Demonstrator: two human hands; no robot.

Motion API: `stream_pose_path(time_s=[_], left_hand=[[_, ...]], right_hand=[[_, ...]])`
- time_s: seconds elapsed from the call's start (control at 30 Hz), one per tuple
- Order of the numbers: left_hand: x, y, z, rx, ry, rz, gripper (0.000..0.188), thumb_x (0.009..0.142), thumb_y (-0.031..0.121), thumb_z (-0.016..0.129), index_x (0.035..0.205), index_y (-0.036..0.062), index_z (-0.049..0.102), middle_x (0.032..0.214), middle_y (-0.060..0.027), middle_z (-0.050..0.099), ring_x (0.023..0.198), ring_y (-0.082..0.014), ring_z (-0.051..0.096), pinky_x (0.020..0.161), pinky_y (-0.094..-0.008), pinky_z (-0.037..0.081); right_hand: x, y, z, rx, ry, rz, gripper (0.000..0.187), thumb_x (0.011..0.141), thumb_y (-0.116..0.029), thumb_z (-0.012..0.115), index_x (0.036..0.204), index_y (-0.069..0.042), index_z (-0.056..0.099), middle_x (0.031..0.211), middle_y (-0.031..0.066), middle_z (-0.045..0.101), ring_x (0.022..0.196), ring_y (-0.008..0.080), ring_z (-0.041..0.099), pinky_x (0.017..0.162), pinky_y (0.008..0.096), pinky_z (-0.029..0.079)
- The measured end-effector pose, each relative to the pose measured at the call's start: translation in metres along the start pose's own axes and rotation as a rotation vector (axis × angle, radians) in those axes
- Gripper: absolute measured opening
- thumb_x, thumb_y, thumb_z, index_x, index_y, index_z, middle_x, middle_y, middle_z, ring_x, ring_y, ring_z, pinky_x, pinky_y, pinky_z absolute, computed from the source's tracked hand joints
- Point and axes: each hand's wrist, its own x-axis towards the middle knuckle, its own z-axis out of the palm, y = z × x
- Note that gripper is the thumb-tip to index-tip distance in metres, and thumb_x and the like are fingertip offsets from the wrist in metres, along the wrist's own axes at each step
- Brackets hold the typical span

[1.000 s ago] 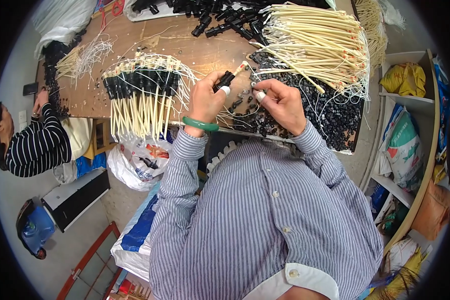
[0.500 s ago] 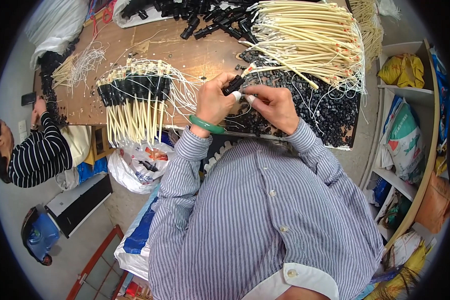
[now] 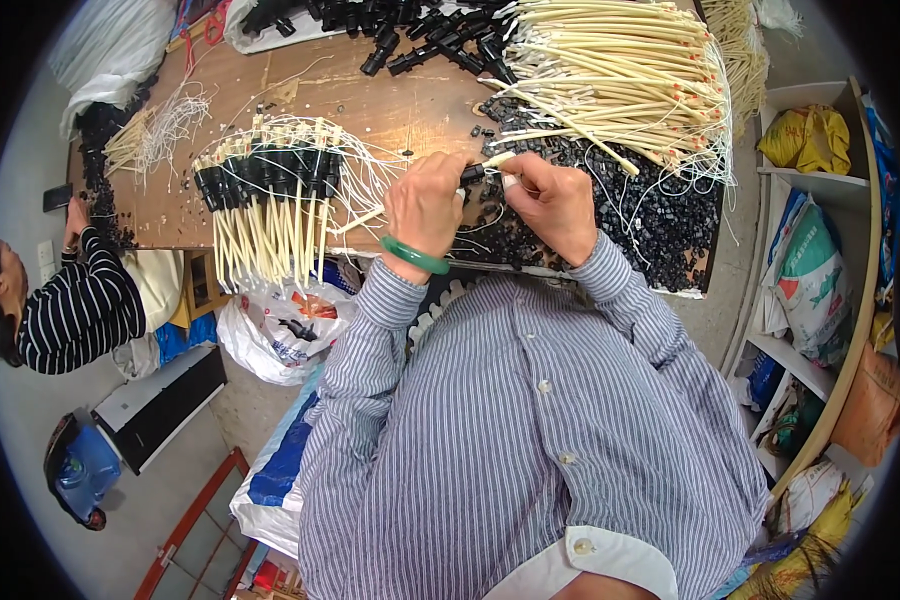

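Observation:
My left hand [image 3: 425, 205], a green bangle at its wrist, is closed around a black plastic connector [image 3: 472, 174] above the near part of the table. A short cream tube end [image 3: 498, 160] sticks out beside the connector, towards my right hand [image 3: 555, 205]. That hand's thumb and forefinger are pinched together at the tube end, with a white wrap on a fingertip. Left of my left hand another cream tube piece [image 3: 365, 220] shows; whether it joins the held connector is hidden. A bundle of black connectors with cream tubes [image 3: 270, 190] lies further left, white strings trailing from it.
A large stack of cream tubes [image 3: 610, 80] lies at the far right, beside many small black pieces [image 3: 660, 225]. Loose black connectors [image 3: 435, 45] are heaped at the back. Another person in a striped top [image 3: 80, 300] works at the left. Shelves [image 3: 815, 185] stand right.
My left hand has turned over, its back now showing, and the connector has swung from slanting to nearly level. My right fingers have shifted slightly right and up, beside the cream tube end.

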Motion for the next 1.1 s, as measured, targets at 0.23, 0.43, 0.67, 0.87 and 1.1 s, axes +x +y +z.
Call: stream_pose_path(time_s=[0.23,0.43,0.67,0.87,1.1], left_hand=[[0.002,0.003,0.002,-0.056,-0.038,0.053,0.044,0.063,-0.008,0.06,0.103,0.0115,0.065,0.084,-0.0026,0.065,0.064,-0.0193,0.056,0.061,-0.0306,0.047],[0.003,-0.002,0.0,-0.481,-0.087,0.008,0.04,0.063,-0.009,0.063,0.097,0.0114,0.067,0.082,-0.0018,0.064,0.065,-0.0151,0.055,0.058,-0.0279,0.045],[0.002,-0.01,0.015,-0.674,0.231,0.254,0.03,0.066,-0.008,0.066,0.089,0.0104,0.07,0.082,-0.002,0.064,0.066,-0.0112,0.053,0.056,-0.0237,0.045],[0.037,0.003,0.024,-0.399,0.018,-0.189,0.028,0.068,-0.009,0.066,0.087,0.0105,0.071,0.078,-0.0017,0.063,0.066,-0.0111,0.054,0.057,-0.0229,0.048],[0.082,-0.015,0.06,-0.319,-0.017,-0.137,0.029,0.071,-0.011,0.063,0.091,0.008,0.07,0.079,-0.0028,0.066,0.063,-0.0113,0.056,0.058,-0.0212,0.05]], right_hand=[[-0.001,0.001,0.003,0.143,-0.064,0.097,0.016,0.072,-0.001,0.064,0.087,-0.006,0.067,0.055,0.0002,0.054,0.043,0.0114,0.042,0.042,0.0255,0.035],[0.0,-0.002,0.003,0.135,-0.153,-0.086,0.013,0.075,-0.002,0.064,0.087,-0.005,0.065,0.059,0.0017,0.056,0.044,0.0124,0.044,0.043,0.0265,0.037],[-0.006,0.0,0.0,0.279,-0.131,-0.036,0.014,0.078,-0.002,0.062,0.091,-0.004,0.067,0.06,0.0008,0.057,0.046,0.0105,0.043,0.045,0.025,0.036],[-0.008,0.022,-0.009,0.227,-0.098,0.277,0.014,0.079,-0.002,0.059,0.09,-0.003,0.068,0.059,-0.0014,0.055,0.047,0.008,0.04,0.045,0.0222,0.033],[-0.005,0.038,-0.03,0.277,-0.102,0.31,0.011,0.079,-0.002,0.059,0.086,-0.002,0.068,0.058,-0.0035,0.052,0.048,0.0058,0.036,0.045,0.0203,0.028]])
